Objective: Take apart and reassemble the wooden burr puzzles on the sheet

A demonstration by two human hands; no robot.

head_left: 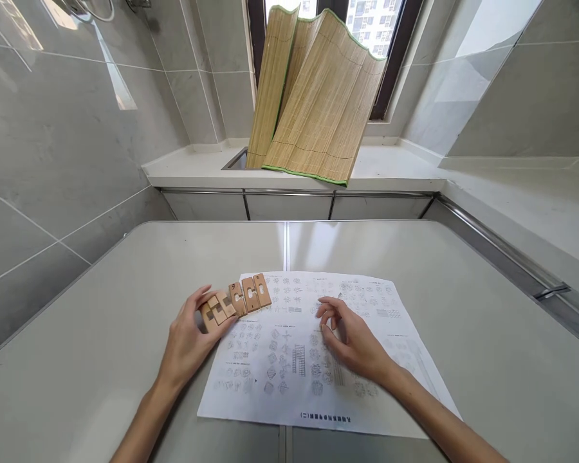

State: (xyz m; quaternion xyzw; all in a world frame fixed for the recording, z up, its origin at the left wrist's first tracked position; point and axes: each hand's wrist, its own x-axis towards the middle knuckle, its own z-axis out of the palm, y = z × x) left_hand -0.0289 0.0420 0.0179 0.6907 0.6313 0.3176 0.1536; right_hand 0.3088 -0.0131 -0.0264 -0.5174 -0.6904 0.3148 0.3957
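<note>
Several notched wooden puzzle pieces lie side by side at the upper left corner of a printed sheet. My left hand is closed around the left end of this row, thumb along the near side and fingers at the far side. More flat pieces with cut-out slots continue the row to the right, some marked with black numbers, partly on the paper. Over the right half of the sheet hovers or rests my right hand, its fingers loosely bent and thumb apart, with nothing visible between them.
The sheet carries small line diagrams and lies upside down to me on a pale table with a centre seam. Beyond the table, a folded bamboo mat leans on the white window ledge. Grey tiled walls stand at the sides.
</note>
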